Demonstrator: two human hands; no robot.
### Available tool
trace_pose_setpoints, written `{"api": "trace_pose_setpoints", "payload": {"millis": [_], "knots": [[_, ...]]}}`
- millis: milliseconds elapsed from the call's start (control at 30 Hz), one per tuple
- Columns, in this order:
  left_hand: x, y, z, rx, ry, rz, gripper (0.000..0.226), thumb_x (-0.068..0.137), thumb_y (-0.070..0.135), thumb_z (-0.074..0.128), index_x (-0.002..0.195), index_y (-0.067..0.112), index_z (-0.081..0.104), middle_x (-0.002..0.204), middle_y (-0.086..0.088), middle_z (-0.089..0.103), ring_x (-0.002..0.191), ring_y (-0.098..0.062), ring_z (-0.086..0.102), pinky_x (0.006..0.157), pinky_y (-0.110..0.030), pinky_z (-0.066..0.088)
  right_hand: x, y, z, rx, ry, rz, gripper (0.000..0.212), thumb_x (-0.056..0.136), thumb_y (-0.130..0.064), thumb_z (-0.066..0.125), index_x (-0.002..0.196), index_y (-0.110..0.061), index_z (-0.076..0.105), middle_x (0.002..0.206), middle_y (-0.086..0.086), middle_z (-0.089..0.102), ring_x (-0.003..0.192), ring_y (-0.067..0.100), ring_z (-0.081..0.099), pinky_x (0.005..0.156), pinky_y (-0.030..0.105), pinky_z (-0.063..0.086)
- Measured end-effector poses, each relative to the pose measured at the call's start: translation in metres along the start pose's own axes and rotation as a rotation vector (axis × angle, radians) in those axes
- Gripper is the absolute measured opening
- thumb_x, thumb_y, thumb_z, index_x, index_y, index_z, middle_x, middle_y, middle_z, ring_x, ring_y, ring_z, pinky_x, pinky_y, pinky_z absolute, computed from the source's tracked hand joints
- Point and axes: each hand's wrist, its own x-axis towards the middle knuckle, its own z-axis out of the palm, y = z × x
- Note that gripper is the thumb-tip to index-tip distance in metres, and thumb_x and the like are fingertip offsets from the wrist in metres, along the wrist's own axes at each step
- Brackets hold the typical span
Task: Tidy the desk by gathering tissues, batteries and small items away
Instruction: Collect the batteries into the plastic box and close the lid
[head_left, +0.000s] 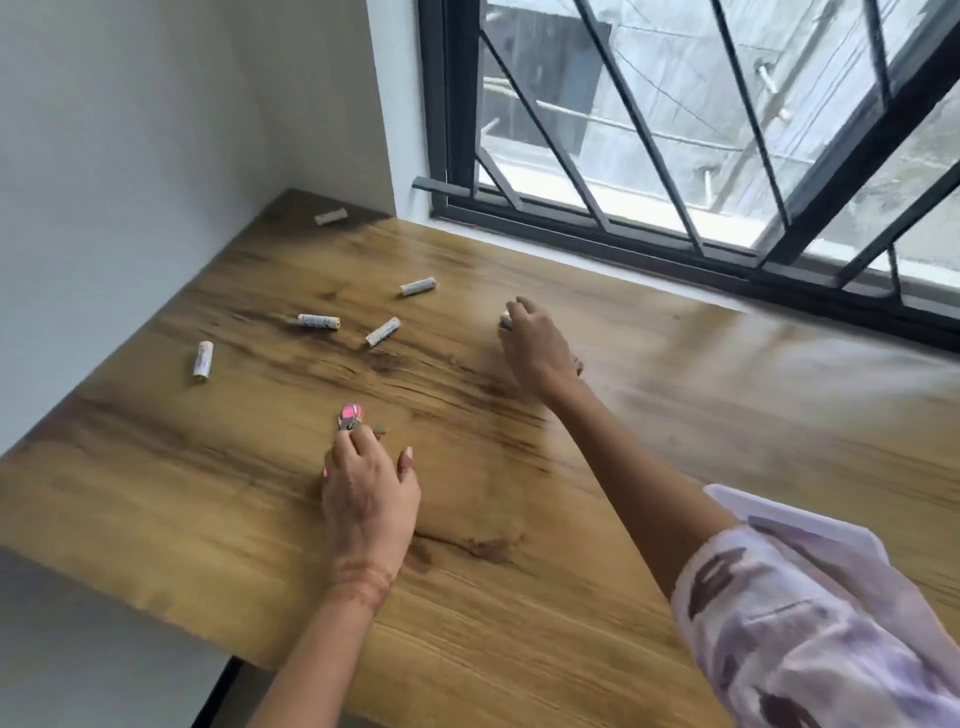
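Wooden desk (519, 597) under a barred window (675, 130), with white batteries scattered loose over the left half. The corner battery (331, 216) is way back by the wall. The window-side battery (417, 287) lies further forward, and the middle battery (318, 322) and slanted battery (383, 331) lie near each other below it. The left-edge battery (202, 358) sits off on its own near the desk's left edge. None of them touch.

Left hand (369, 499) is low on the desk near the front. Its fingers are bent, with the tips down on the metal bit of a small pink trinket (350, 414), and the thumb sticks out to the side, apart from them. Can't tell if it's actually got a grip or is just touching. A sliver of pink also peeks out under that hand's left side.

Right hand (537, 348) is stretched out further back, well right of the batteries. Its fingers are curled down round a small pale thing (505, 322), too blurry to say if it's a battery. That arm has a pale purple patterned sleeve (805, 623)
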Motion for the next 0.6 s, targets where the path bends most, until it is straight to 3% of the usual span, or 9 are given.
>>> {"api": "trace_pose_setpoints", "payload": {"millis": [233,367,433,500,600], "knots": [[0.011,-0.01,0.0,-0.012,-0.11,-0.07,0.051,0.084,0.018,0.061,0.126,-0.001,0.04,0.1,-0.023,0.062,0.09,-0.04,0.062,0.07,-0.041,0.05,0.013,-0.004,0.029,-0.172,0.052,0.075,0.02,0.087,0.01,0.036,0.095,0.003,0.053,0.099,0.021,0.058,0.095,0.034,0.052,0.062,0.033,0.034],[0.013,-0.004,-0.007,-0.105,-0.144,-0.041,0.035,0.085,0.013,0.058,0.114,-0.001,0.044,0.09,-0.022,0.065,0.084,-0.038,0.063,0.067,-0.041,0.048,0.004,-0.006,0.031,-0.115,0.056,0.094,0.021,0.085,0.009,0.038,0.096,0.003,0.055,0.098,0.02,0.059,0.096,0.034,0.051,0.063,0.034,0.034],[0.013,0.002,-0.011,-0.217,-0.118,-0.01,0.019,0.085,0.013,0.06,0.096,0.004,0.047,0.08,-0.017,0.064,0.075,-0.034,0.062,0.063,-0.036,0.044,-0.009,-0.01,0.028,0.021,0.081,0.117,0.016,0.09,0.001,0.043,0.096,0.003,0.058,0.095,0.02,0.061,0.09,0.034,0.054,0.064,0.034,0.037],[0.012,0.009,-0.012,-0.332,-0.093,-0.007,0.018,0.085,0.014,0.062,0.084,0.01,0.045,0.069,-0.003,0.057,0.062,-0.021,0.054,0.055,-0.02,0.033,-0.029,-0.013,0.023,0.253,0.097,0.173,0.016,0.09,-0.008,0.05,0.096,0.0,0.063,0.092,0.016,0.065,0.086,0.029,0.059,0.072,0.038,0.047],[0.005,0.027,-0.011,-0.504,-0.09,0.024,0.02,0.083,0.015,0.066,0.081,0.011,0.047,0.063,0.006,0.054,0.058,-0.014,0.053,0.054,-0.017,0.032,-0.067,-0.018,0.0,0.786,0.014,0.457,0.018,0.085,-0.007,0.062,0.103,-0.006,0.066,0.091,0.009,0.068,0.084,0.018,0.062,0.078,0.034,0.053]]}}
